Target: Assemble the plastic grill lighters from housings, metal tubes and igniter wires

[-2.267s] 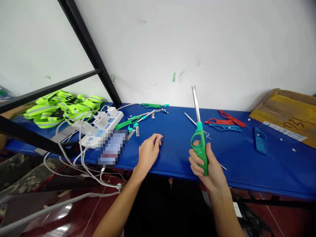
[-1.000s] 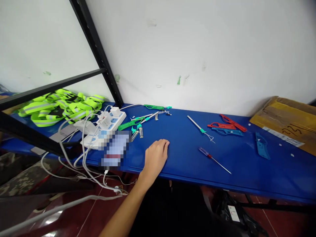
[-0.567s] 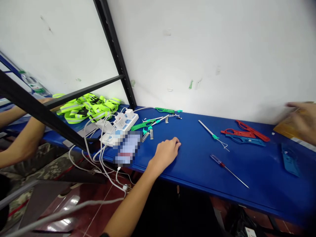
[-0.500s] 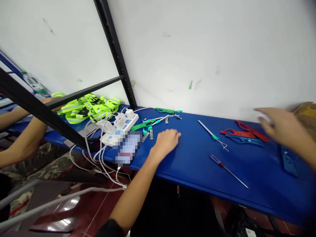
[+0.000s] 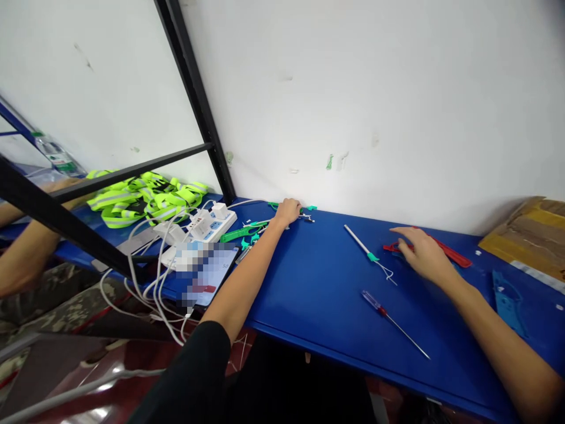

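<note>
My left hand (image 5: pixel 288 212) is at the back of the blue tabletop, its fingers curled over a long green plastic piece (image 5: pixel 302 210) by the wall; the fingertips are hidden. Near it lies a second green plastic piece (image 5: pixel 236 234), with small teal bits (image 5: pixel 251 240) around it. My right hand (image 5: pixel 421 250) hovers, fingers apart and holding nothing, over red plastic pieces (image 5: pixel 454 254), partly covering them. Between the hands lie a white rod with a teal clip and bent wire (image 5: pixel 358 241) and a screwdriver (image 5: pixel 383 311) with a clear handle.
A white power strip (image 5: pixel 226 224) with chargers and tangled cables stands left, beside a phone (image 5: pixel 216 274). Neon yellow straps (image 5: pixel 145 197) lie behind a black metal frame (image 5: pixel 194 88). A cardboard box (image 5: pixel 529 235) and a blue plastic piece (image 5: pixel 508 303) are right. Another person's arm (image 5: pixel 33 250) shows far left.
My left hand has moved back to the green piece by the wall. My right hand has come left, over the red pieces. The view has shifted slightly right.
</note>
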The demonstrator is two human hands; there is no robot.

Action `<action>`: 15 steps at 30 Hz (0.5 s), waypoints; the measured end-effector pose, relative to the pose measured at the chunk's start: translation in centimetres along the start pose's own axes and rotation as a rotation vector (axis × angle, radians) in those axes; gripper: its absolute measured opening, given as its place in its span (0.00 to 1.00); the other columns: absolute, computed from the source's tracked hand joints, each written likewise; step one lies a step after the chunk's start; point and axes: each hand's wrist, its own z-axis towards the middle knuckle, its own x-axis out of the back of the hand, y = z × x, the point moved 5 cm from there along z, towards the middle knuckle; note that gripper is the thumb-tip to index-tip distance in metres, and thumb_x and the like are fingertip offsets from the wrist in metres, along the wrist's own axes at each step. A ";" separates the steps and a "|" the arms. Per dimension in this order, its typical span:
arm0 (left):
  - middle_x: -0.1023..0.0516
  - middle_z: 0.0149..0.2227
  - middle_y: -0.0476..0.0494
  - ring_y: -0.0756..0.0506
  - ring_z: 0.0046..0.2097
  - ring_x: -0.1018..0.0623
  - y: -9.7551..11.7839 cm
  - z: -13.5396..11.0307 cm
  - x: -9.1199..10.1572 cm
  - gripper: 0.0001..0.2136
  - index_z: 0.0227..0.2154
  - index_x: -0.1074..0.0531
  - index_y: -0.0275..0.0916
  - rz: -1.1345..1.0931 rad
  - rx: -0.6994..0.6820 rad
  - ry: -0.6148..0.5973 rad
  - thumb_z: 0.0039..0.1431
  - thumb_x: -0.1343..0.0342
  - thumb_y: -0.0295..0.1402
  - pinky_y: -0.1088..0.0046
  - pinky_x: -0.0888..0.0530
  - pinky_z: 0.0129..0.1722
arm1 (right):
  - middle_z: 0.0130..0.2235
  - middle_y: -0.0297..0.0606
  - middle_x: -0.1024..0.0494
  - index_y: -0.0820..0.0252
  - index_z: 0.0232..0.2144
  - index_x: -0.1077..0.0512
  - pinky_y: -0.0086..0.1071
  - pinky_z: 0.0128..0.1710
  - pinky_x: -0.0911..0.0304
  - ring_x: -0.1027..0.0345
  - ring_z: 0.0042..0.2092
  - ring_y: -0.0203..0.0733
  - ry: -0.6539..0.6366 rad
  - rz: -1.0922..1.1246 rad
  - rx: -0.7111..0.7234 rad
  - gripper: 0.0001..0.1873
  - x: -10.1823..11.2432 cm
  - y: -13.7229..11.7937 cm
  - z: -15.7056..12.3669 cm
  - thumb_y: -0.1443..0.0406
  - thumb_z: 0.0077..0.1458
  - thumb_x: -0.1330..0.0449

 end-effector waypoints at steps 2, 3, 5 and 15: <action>0.23 0.60 0.37 0.39 0.56 0.19 -0.6 0.0 0.2 0.19 0.60 0.26 0.38 -0.027 -0.031 -0.049 0.73 0.38 0.41 0.53 0.19 0.55 | 0.54 0.51 0.16 0.57 0.56 0.22 0.58 0.59 0.29 0.23 0.57 0.61 0.000 0.022 -0.026 0.21 0.2 0.1 0.0 0.60 0.69 0.49; 0.23 0.60 0.37 0.39 0.56 0.19 -0.9 -0.1 0.7 0.19 0.60 0.26 0.38 -0.039 -0.048 -0.067 0.73 0.38 0.41 0.53 0.19 0.55 | 0.54 0.50 0.16 0.56 0.56 0.22 0.58 0.60 0.29 0.23 0.58 0.61 -0.002 0.035 -0.033 0.21 0.2 0.0 0.1 0.59 0.70 0.49; 0.23 0.60 0.37 0.38 0.56 0.19 -1.8 -0.5 2.0 0.18 0.60 0.26 0.38 -0.051 -0.075 -0.066 0.73 0.38 0.41 0.54 0.19 0.55 | 0.55 0.49 0.16 0.54 0.55 0.22 0.57 0.61 0.30 0.23 0.59 0.60 -0.009 0.059 -0.040 0.20 -0.1 -0.5 0.2 0.57 0.70 0.49; 0.23 0.60 0.37 0.39 0.56 0.19 -5.9 -4.7 4.3 0.18 0.60 0.26 0.39 0.076 0.068 -0.112 0.73 0.38 0.41 0.54 0.19 0.55 | 0.53 0.49 0.16 0.54 0.52 0.21 0.55 0.58 0.28 0.22 0.56 0.60 -0.025 0.144 -0.060 0.19 -0.9 -2.6 0.3 0.56 0.68 0.46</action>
